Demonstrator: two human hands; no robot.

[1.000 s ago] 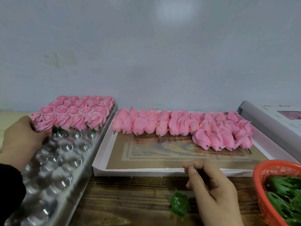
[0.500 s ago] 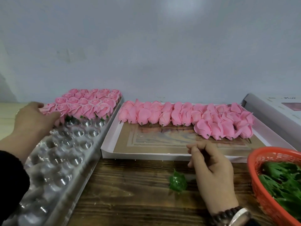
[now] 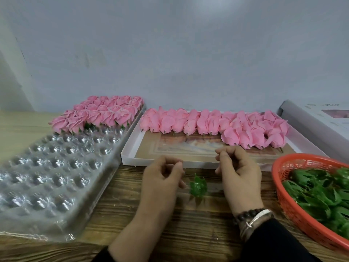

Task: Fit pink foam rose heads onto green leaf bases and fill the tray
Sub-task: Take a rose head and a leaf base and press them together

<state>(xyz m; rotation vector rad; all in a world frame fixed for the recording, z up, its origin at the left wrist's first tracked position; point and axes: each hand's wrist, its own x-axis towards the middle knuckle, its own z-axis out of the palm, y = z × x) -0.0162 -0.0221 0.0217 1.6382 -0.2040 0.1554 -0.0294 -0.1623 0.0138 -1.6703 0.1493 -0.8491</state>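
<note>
Left hand [image 3: 162, 178] has come off the clear cavity tray [image 3: 56, 167] and now sits curled and empty just left of the green leaf base [image 3: 198, 186]. Right hand [image 3: 237, 167] hovers curled on the leaf's other side, maybe pinching something tiny, can't tell. Guessing both are staged to grab it. Leaf looks glossy, spiky-edged, flat on the table [image 3: 188, 233]. Past the fingers, loose pink rose heads [image 3: 207, 123] lie stems-forward in the box lid [image 3: 170, 163]; finished roses [image 3: 102, 114] fill the tray's far rows.

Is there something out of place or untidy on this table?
One green leaf base lies alone on the wooden table between the left hand and right hand, outside the orange basket that holds the other leaves. Nothing looks spilled or damaged.
</note>
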